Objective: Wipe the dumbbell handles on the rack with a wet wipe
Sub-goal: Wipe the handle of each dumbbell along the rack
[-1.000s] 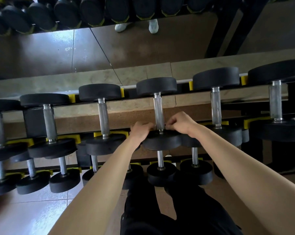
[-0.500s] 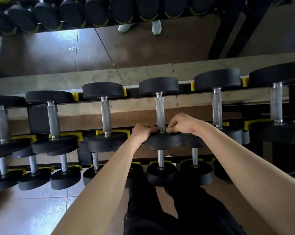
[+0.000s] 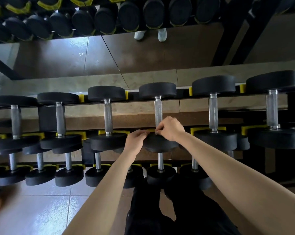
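2 hands at dumbbell hdl base

No text, number or brand is legible on the dumbbells or rack.

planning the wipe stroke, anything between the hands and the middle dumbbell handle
Nothing visible: the left hand and right hand sit at the near end of the dumbbell handle, and the rest is bare.

Right hand has shifted left across the near end of the handle, now covering the strip that showed between the hands, left hand slid slightly left along the near head, view tipped up a bit.
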A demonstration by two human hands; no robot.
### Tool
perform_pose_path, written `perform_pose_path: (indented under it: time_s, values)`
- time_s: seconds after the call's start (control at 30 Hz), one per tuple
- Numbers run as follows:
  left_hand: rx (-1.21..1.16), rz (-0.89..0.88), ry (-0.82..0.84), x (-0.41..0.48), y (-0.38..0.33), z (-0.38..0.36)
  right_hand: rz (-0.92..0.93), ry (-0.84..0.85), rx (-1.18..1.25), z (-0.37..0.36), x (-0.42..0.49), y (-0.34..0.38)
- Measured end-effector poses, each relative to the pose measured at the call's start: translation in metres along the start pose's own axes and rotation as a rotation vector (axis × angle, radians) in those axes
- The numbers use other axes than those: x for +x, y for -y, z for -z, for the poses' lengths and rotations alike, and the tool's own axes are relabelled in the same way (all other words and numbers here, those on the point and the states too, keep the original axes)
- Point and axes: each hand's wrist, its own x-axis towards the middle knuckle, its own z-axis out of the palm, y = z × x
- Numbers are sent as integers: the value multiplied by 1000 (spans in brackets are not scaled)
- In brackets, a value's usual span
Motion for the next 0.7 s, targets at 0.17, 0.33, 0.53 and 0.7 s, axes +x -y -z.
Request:
perform_pose_path:
  time_s: [0.17, 0.33, 0.53, 0.7]
  values:
    - [32, -70, 23, -11, 0, 1, -120, -9, 53, 15, -6, -22]
    - [85, -183, 32, -21, -3, 9, -87, -84, 153, 25, -27, -21]
    - [99, -430, 270, -40, -17, 6, -27, -45, 656, 39, -88, -5]
    - [145, -615, 351, -54, -31, -12, -43, -152, 827, 47, -125, -9]
